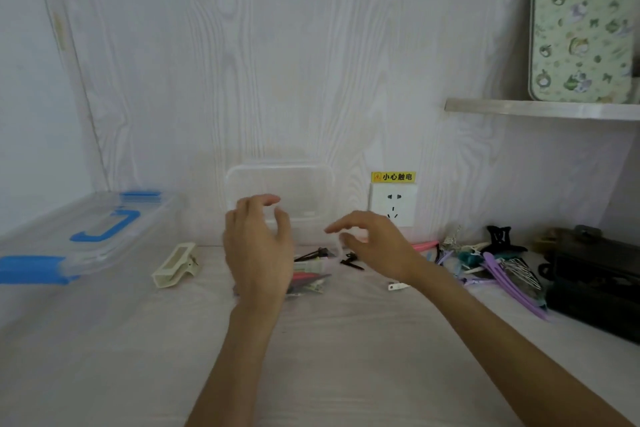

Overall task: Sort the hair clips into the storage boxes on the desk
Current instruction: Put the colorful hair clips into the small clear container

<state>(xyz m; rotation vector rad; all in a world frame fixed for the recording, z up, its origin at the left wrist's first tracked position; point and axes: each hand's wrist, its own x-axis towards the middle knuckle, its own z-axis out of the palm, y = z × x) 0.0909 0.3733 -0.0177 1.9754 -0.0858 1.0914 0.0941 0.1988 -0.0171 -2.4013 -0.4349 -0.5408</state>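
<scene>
A small clear storage box [304, 191] stands against the back wall at the desk's middle. My left hand [258, 246] hovers in front of it with fingers loosely curved, holding nothing. My right hand [372, 243] hovers beside it, fingers relaxed and empty. Below the hands lie black clips [351, 260] and a small heap of pink and pale clips [308, 279]. A cream clip [175, 265] lies to the left. A pile of purple, teal, pink and black clips [491, 260] sits to the right. A small white clip [396, 286] lies under my right wrist.
A large clear box with blue latches and handle [86, 236] fills the desk's left side. A dark case [595, 281] stands at the right edge. A wall socket [393, 204] is behind my right hand. A shelf [540, 109] holds a patterned tin [581, 31].
</scene>
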